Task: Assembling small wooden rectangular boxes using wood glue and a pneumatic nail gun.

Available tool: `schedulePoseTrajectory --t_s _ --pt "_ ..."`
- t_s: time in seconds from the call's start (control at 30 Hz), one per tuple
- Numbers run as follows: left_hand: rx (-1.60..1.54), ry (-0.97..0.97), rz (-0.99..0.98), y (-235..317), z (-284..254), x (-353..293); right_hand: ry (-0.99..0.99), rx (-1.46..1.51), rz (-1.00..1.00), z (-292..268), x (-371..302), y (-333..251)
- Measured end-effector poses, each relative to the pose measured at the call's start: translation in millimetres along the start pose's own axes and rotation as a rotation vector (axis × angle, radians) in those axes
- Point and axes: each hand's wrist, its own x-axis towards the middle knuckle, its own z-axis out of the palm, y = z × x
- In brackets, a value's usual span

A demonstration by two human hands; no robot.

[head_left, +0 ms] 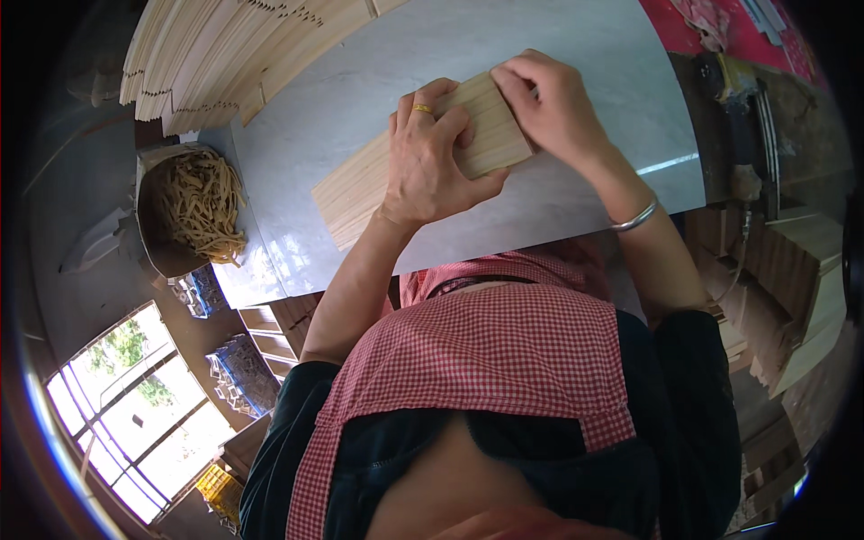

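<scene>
A pale wooden board (355, 184) lies slantwise on a grey-white tabletop (576, 211). My left hand (427, 157), with a gold ring on one finger, spans the board's width. Its thumb lies by the near edge and its fingers bend over the far side. At the board's right end is my right hand (556, 103), its fingers curled together against the end edge. Whatever those fingers hold, if anything, is hidden. A silver bangle (636, 215) circles my right wrist.
Long rows of thin wooden boards (211, 58) stand at the far left of the table. A container of curled tan strips (202, 207) sits by its left edge. Stacked wooden pieces (796, 279) are at the right, and a pink-red surface (688, 27) lies at the far right.
</scene>
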Motion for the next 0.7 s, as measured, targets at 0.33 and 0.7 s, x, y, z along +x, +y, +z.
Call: schedulePoseTrajectory --t_s 0.33,0.7 --pt "-0.015 -0.004 -0.003 1.9 -0.5 -0.7 -0.513 0.154 0.271 -26.3 38.0 20.0" --pt "0.002 -0.013 0.004 1.4 0.2 -1.0 -0.767 -0.126 -0.031 -3.9 74.4 53.6"
